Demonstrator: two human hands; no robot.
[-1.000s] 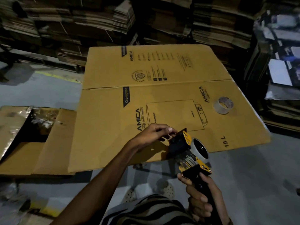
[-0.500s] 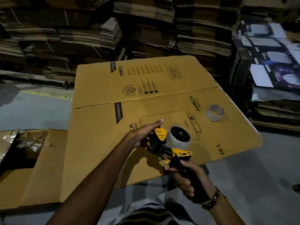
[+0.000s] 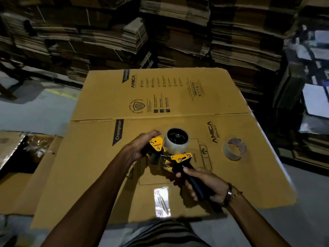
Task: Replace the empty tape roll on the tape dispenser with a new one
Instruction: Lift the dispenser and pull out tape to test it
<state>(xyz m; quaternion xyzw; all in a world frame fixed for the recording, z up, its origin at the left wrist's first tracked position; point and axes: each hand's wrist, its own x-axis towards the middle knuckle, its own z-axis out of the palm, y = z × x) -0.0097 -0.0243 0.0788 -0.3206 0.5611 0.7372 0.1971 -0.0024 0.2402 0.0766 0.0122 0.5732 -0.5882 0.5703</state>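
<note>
Dispenser: my right hand (image 3: pixel 201 184) grips the black handle of the tape dispenser (image 3: pixel 170 154), held just above the flattened carton (image 3: pixel 110 175).
New roll: the clear tape roll (image 3: pixel 176 142) sits on the hub, far end.
Left hand: my left hand (image 3: pixel 140 148) wraps the yellow front plate.
Long axis: runs from handle, near right, to front, far left.
Empty core: the old roll core (image 3: pixel 234 148) lies on the carton, right of both hands; right hand nearer.
Next: I judge threading the tape falls to the left hand.

A big flattened brown cardboard carton (image 3: pixel 178 97) printed with "AMICA" and "Crompton" lies spread flat, with a shiny strip of clear tape (image 3: pixel 161 202) stuck near its closer edge. Tall dim stacks of flattened brown cardboard (image 3: pixel 178 29) fill the back, above the grey concrete floor (image 3: pixel 35 111). More brown cardboard sheets (image 3: pixel 16 189) lie off to the left.
</note>
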